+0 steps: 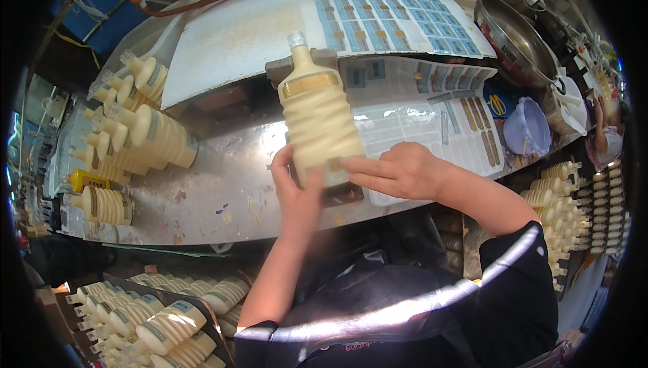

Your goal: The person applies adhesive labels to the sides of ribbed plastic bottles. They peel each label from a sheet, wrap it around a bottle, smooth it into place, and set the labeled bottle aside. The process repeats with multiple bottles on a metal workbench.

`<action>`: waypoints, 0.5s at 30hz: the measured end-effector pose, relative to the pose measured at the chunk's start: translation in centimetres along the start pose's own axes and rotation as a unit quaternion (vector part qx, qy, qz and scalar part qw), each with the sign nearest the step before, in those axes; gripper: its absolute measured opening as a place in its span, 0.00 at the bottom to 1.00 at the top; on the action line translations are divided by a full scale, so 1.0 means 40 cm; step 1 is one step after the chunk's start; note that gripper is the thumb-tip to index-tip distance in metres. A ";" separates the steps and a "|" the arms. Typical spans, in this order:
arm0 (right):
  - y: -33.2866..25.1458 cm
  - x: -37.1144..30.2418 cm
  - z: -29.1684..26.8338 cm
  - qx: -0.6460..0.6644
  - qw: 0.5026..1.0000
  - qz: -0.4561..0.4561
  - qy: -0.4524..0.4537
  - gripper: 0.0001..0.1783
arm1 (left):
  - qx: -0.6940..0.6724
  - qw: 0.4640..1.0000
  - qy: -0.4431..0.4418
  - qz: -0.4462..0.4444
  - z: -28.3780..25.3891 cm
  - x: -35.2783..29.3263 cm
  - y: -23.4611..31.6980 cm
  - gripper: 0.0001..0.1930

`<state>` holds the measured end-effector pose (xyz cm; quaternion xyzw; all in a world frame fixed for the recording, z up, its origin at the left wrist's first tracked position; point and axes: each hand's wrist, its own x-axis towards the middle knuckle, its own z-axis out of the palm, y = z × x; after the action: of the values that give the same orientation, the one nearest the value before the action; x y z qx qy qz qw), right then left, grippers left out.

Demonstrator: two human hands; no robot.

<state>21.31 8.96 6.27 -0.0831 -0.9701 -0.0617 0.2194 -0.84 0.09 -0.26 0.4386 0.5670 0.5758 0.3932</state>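
Gripping a ribbed, cream-filled plastic bottle [317, 115], both hands, left [297, 189] and right [398, 171], clamp its base.

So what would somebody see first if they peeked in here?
First, the big cream ribbed bottle in the middle, with the left hand under it and the right hand pressing its base. Then the heap of matching bottles lying at the left, and blue sticker sheets behind.
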 end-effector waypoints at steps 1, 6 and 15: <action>-0.002 -0.014 0.003 0.004 1.000 0.006 -0.005 0.16 | -0.010 1.000 -0.001 0.003 0.001 -0.003 0.003 0.29; -0.022 -0.067 0.045 0.163 0.954 0.250 0.028 0.19 | -0.133 0.991 0.012 -0.004 -0.014 0.004 -0.033 0.31; -0.090 0.041 0.092 0.497 0.653 0.571 0.032 0.31 | -0.050 0.998 0.012 -0.025 0.000 0.006 -0.014 0.34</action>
<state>17.66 6.24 3.40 -0.4972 -0.6094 0.5641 0.2512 -0.92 0.34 -0.81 0.3971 0.5532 0.5985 0.4220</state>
